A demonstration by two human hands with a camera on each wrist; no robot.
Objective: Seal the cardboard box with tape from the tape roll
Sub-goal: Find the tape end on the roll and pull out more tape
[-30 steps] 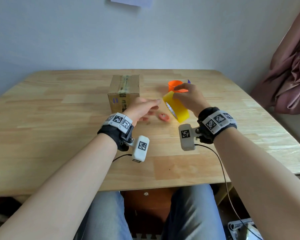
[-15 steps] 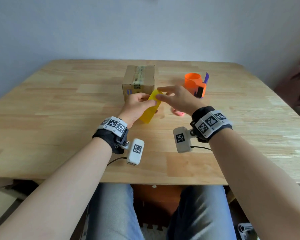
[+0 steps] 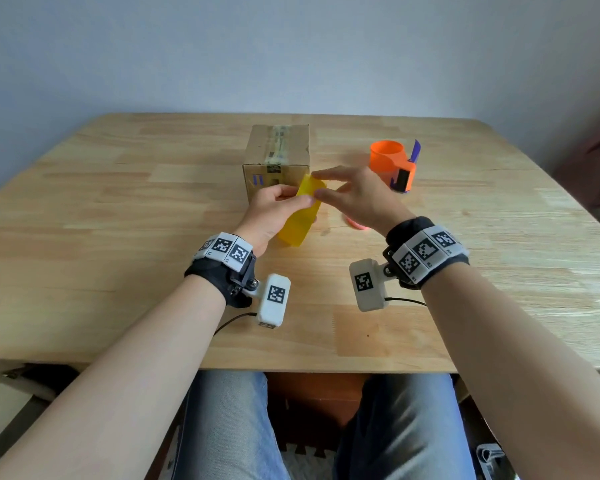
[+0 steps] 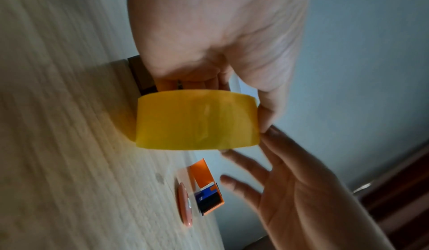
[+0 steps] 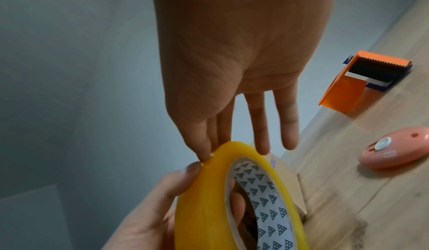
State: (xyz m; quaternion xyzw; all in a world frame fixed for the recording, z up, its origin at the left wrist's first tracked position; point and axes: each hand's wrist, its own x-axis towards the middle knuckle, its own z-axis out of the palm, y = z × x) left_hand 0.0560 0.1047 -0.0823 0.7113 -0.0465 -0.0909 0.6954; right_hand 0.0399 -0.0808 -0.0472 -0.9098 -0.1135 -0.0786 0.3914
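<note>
The yellow tape roll (image 3: 300, 216) stands on edge just in front of the cardboard box (image 3: 278, 157), whose top seam carries old tape. My left hand (image 3: 288, 199) grips the roll (image 4: 197, 120), thumb on the outer face and fingers through the core (image 5: 239, 208). With its fingers straight and spread, my right hand (image 3: 329, 185) touches the roll's upper rim (image 5: 209, 199) with thumb and index tip, next to my left thumb (image 5: 176, 182). I see no loose tape end.
An orange tape dispenser (image 3: 394, 161) with a serrated blade (image 5: 362, 81) stands right of the box. A pink oval cutter (image 5: 394, 149) lies on the wooden table (image 3: 118, 237) under my right hand. A curtain hangs at the far right.
The roll has passed from my right hand to my left and moved left, in front of the box. My right hand let go and now touches the roll's top rim.
</note>
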